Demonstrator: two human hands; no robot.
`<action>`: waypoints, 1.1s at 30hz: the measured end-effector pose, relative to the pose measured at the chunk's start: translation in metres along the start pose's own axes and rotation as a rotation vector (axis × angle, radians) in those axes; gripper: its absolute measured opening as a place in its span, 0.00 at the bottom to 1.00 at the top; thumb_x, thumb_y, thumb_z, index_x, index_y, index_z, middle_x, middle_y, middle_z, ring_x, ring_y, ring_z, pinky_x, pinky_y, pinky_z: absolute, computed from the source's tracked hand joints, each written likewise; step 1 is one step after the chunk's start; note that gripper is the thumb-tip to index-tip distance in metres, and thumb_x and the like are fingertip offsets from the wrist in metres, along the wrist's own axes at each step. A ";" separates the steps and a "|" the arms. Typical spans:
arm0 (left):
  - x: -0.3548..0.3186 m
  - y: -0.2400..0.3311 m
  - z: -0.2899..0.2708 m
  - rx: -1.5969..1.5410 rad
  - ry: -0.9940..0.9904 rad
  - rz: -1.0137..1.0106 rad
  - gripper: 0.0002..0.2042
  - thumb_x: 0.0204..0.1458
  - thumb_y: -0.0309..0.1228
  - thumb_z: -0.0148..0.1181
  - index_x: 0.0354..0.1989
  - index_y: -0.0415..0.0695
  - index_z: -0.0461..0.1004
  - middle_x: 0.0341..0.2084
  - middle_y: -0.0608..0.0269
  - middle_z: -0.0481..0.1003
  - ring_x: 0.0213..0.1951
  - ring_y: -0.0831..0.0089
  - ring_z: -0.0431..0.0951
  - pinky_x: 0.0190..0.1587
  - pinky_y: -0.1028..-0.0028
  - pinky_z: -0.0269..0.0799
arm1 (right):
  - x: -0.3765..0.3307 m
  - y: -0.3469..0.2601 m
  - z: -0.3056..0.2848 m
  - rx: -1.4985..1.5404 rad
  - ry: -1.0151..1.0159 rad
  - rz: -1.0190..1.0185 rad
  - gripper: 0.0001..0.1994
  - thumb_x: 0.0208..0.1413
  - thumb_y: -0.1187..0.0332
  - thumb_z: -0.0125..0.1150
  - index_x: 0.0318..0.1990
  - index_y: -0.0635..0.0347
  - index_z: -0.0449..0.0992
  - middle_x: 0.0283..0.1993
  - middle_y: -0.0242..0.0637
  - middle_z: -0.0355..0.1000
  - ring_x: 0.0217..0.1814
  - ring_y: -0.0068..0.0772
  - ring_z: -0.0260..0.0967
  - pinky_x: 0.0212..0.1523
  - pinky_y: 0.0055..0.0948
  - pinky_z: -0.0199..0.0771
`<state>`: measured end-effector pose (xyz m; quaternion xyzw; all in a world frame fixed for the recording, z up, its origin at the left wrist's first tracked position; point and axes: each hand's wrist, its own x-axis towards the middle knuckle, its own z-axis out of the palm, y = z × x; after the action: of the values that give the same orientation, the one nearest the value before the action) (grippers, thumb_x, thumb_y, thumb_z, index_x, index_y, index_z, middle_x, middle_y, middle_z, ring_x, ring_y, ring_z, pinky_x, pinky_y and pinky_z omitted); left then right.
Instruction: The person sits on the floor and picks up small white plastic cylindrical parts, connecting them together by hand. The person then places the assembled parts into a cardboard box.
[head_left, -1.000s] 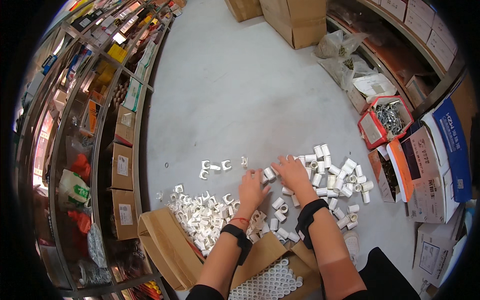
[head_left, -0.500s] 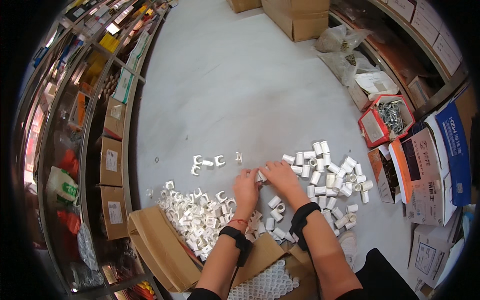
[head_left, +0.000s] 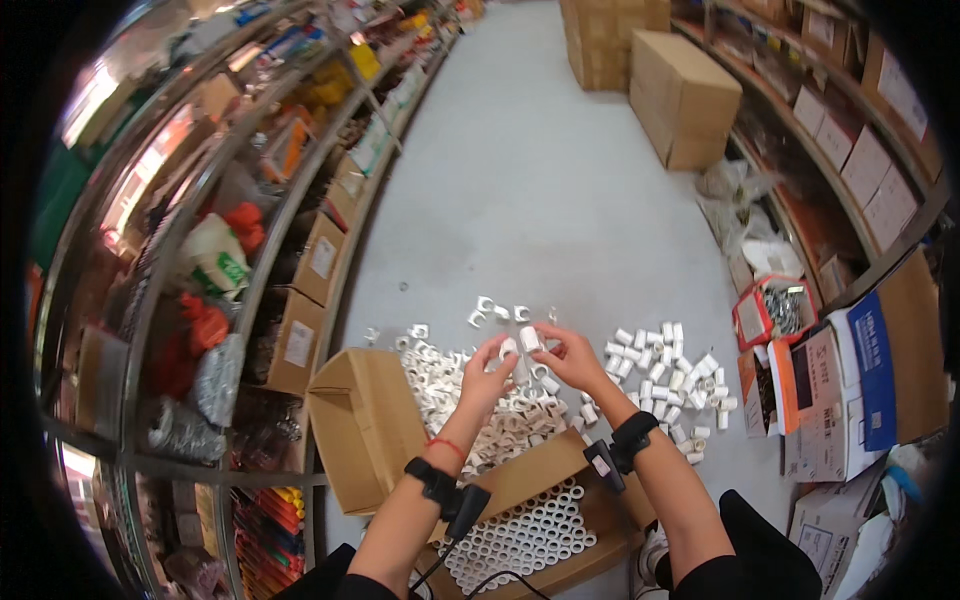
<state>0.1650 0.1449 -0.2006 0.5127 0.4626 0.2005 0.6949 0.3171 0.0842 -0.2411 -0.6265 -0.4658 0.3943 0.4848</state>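
Above the floor, my left hand (head_left: 486, 374) pinches a small white plastic fitting (head_left: 508, 348); its exact kind is hard to make out. Close beside it, my right hand (head_left: 568, 358) grips a white pipe coupling (head_left: 530, 339) between thumb and fingers. Below and left of my hands spreads a heap of white pipe clips (head_left: 440, 385). A few loose clips (head_left: 521, 313) lie just beyond my hands. To the right, many short white couplings (head_left: 655, 352) are scattered on the floor.
An open carton (head_left: 590, 500) with rows of white rings stands between my forearms. Its neighbour, another open carton (head_left: 365, 420), sits left of the heap. Shelving (head_left: 385, 150) lines the left side. A red box of metal hardware (head_left: 745, 318) and large cartons (head_left: 685, 95) are at right.
My hands have risen from the floor and drawn slightly apart, the white coupling now showing in the right. The view has shifted, bringing more of the aisle and left shelves into sight.
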 end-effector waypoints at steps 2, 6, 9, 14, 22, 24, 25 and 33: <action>-0.043 0.022 -0.020 -0.216 -0.056 -0.045 0.17 0.51 0.32 0.50 0.51 0.50 0.60 0.43 0.68 0.63 0.41 0.75 0.66 0.37 0.71 0.69 | -0.008 -0.040 0.012 0.252 -0.085 -0.066 0.24 0.45 0.73 0.58 0.52 0.61 0.62 0.45 0.38 0.66 0.32 0.19 0.67 0.30 0.20 0.68; -0.134 0.058 -0.054 -0.467 -0.150 -0.113 0.15 0.52 0.39 0.49 0.48 0.52 0.63 0.37 0.70 0.67 0.37 0.78 0.68 0.34 0.75 0.68 | -0.040 -0.130 0.023 0.523 -0.314 -0.021 0.24 0.51 0.69 0.52 0.55 0.61 0.56 0.46 0.39 0.65 0.39 0.27 0.67 0.39 0.25 0.70; -0.195 0.080 -0.070 -0.541 -0.203 -0.035 0.16 0.54 0.42 0.44 0.49 0.51 0.62 0.35 0.69 0.67 0.32 0.79 0.69 0.27 0.82 0.64 | -0.083 -0.194 0.027 0.723 -0.492 0.002 0.26 0.53 0.64 0.50 0.57 0.59 0.51 0.52 0.42 0.60 0.47 0.30 0.63 0.46 0.26 0.67; -0.288 0.090 -0.077 -0.499 -0.194 -0.033 0.14 0.55 0.41 0.41 0.44 0.47 0.63 0.29 0.71 0.68 0.25 0.84 0.67 0.22 0.85 0.63 | -0.162 -0.255 0.038 0.913 -0.688 0.027 0.31 0.47 0.56 0.55 0.57 0.52 0.51 0.55 0.46 0.56 0.49 0.28 0.61 0.46 0.24 0.67; -0.364 0.078 -0.082 -0.709 -0.288 -0.018 0.19 0.53 0.43 0.44 0.49 0.46 0.62 0.32 0.68 0.69 0.27 0.78 0.72 0.24 0.84 0.68 | -0.255 -0.268 0.071 1.210 -0.954 0.103 0.29 0.42 0.55 0.61 0.53 0.44 0.58 0.51 0.51 0.60 0.32 0.33 0.67 0.30 0.23 0.68; -0.363 0.068 -0.080 -0.758 -0.274 -0.016 0.19 0.53 0.44 0.44 0.50 0.46 0.61 0.33 0.68 0.69 0.27 0.78 0.71 0.25 0.83 0.68 | -0.262 -0.266 0.080 1.307 -1.053 0.142 0.28 0.42 0.56 0.61 0.53 0.44 0.59 0.51 0.53 0.59 0.31 0.33 0.67 0.30 0.25 0.68; -0.363 0.065 -0.081 -0.783 -0.268 -0.013 0.20 0.53 0.44 0.44 0.50 0.47 0.61 0.33 0.68 0.69 0.27 0.78 0.71 0.25 0.83 0.68 | -0.264 -0.265 0.084 1.355 -1.103 0.161 0.28 0.42 0.57 0.61 0.52 0.45 0.60 0.51 0.55 0.59 0.30 0.33 0.67 0.29 0.25 0.69; -0.353 0.051 -0.086 -0.769 -0.210 -0.027 0.20 0.53 0.44 0.42 0.51 0.47 0.60 0.32 0.69 0.67 0.26 0.79 0.69 0.26 0.83 0.67 | -0.270 -0.262 0.080 1.442 -1.198 0.273 0.26 0.44 0.67 0.58 0.53 0.55 0.60 0.51 0.63 0.56 0.44 0.41 0.65 0.38 0.33 0.71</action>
<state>-0.0712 -0.0554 -0.0049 0.2268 0.2871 0.2965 0.8822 0.1199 -0.1327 0.0083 0.0817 -0.2038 0.8964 0.3850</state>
